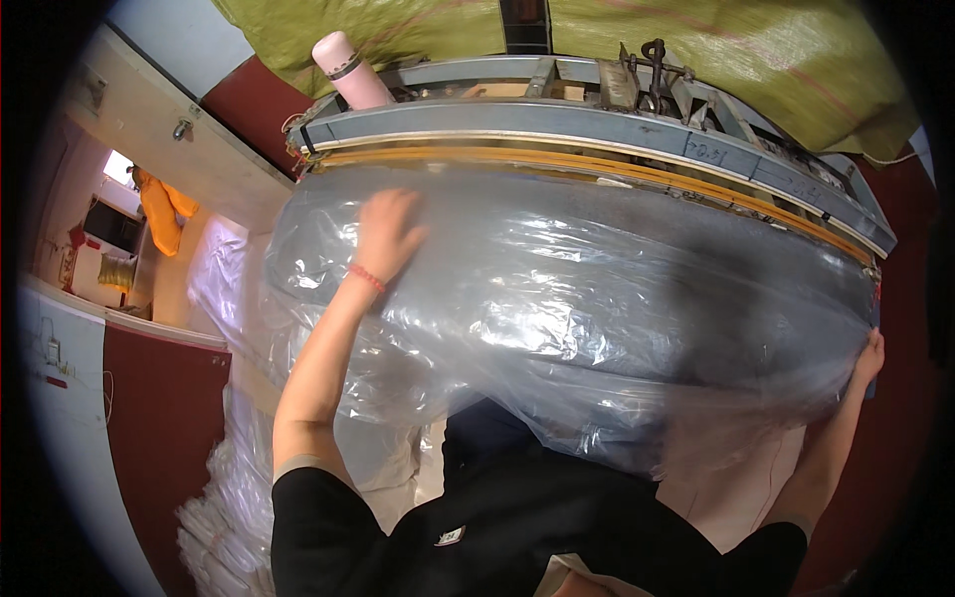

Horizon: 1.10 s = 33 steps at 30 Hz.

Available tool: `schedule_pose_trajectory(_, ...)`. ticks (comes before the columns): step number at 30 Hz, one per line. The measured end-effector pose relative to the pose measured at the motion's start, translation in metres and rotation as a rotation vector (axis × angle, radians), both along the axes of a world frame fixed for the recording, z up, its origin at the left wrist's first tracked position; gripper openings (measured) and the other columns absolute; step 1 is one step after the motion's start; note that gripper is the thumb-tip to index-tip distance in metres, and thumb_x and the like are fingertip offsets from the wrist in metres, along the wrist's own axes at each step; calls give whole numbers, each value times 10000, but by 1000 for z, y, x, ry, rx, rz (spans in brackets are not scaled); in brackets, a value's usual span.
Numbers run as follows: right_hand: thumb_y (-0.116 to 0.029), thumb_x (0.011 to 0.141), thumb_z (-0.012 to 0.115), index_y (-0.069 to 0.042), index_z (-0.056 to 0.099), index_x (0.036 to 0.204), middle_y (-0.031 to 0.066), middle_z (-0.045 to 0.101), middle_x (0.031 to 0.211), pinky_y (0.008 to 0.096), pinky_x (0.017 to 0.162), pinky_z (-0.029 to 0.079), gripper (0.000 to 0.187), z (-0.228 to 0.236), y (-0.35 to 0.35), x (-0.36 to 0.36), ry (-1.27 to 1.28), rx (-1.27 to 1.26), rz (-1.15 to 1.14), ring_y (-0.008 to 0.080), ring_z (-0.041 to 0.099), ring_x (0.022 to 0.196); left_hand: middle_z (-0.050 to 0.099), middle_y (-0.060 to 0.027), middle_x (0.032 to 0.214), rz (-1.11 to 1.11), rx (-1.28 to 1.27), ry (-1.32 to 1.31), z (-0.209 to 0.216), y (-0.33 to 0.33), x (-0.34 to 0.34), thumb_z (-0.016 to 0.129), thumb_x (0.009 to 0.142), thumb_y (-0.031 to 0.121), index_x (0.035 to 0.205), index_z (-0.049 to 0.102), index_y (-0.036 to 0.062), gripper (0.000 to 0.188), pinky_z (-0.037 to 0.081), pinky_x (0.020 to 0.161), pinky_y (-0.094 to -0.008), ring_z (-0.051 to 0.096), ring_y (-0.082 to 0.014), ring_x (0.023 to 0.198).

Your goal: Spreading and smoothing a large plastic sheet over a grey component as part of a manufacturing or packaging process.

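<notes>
A wide, glossy sheet of clear plastic film [527, 323] is spread over a grey surface in front of me, and its loose near edge hangs toward my body in folds. My left hand [390, 234], with a red bead bracelet at the wrist, lies flat on the film at the left, fingers apart and slightly blurred. Far to the right, my right hand [870, 356] grips the film's right edge; its fingertips are partly hidden behind it. Along the film's far side runs a blue-grey metal frame [597, 124] with an orange strip [517, 157].
A pink bottle [352, 75] stands at the frame's left end, and a dark metal hook [654, 75] rises at its back. Yellow-green woven sheeting [736, 60] hangs behind. More crumpled plastic [229, 517] is piled at lower left, near an open doorway with an orange item [162, 214].
</notes>
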State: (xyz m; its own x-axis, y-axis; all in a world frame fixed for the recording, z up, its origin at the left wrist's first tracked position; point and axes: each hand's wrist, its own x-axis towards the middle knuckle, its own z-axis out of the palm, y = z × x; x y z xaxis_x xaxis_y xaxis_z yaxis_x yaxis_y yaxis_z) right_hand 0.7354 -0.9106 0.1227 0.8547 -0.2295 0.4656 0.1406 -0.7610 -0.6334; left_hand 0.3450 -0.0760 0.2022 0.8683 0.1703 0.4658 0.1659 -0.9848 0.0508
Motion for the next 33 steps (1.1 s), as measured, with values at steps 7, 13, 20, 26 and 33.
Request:
schedule_pose_trajectory(7, -396, 862, 466, -1, 581, 921, 35, 574, 802, 247, 727, 396, 416, 0, -39, 5, 59, 67, -3, 132, 508, 758, 557, -65, 696, -33, -160, -78, -7, 14, 30, 703, 646, 172, 662, 564, 56, 181, 401, 624, -339, 519, -238, 700)
schedule_pose_trajectory(13, -346, 856, 514, -33, 567, 986, 6, 564, 910, 240, 762, 394, 343, 36, -9, -33, 73, 674, 85, 113, 505, 838, 557, -88, 683, 131, -276, -100, -10, 2, 30, 695, 661, 169, 692, 577, 39, 178, 417, 602, -318, 523, -238, 689)
schedule_pose_trajectory(20, -313, 836, 557, -69, 564, 998, -2, 562, 907, 246, 753, 406, 293, 80, -30, -82, -36, 783, 155, 100, 511, 841, 557, -90, 714, -18, -206, -190, -19, 5, 29, 682, 675, 157, 767, 594, 40, 173, 421, 633, -329, 515, -249, 692)
schedule_pose_trajectory(26, -228, 820, 586, -14, 597, 953, 37, 593, 861, 239, 704, 428, 252, 92, -16, -54, -64, 758, 34, 118, 545, 786, 560, -143, 774, 107, -441, -291, -12, -3, 40, 483, 820, 128, 812, 530, 34, 105, 429, 681, -323, 548, -272, 740)
schedule_pose_trajectory(33, -259, 830, 473, -36, 598, 815, 112, 591, 736, 342, 638, 429, 256, 66, 119, 8, -176, -424, -239, 217, 568, 704, 504, -53, 735, 407, -632, -680, -24, 49, 56, 447, 846, 191, 810, 509, 29, 177, 400, 630, -249, 470, -111, 685)
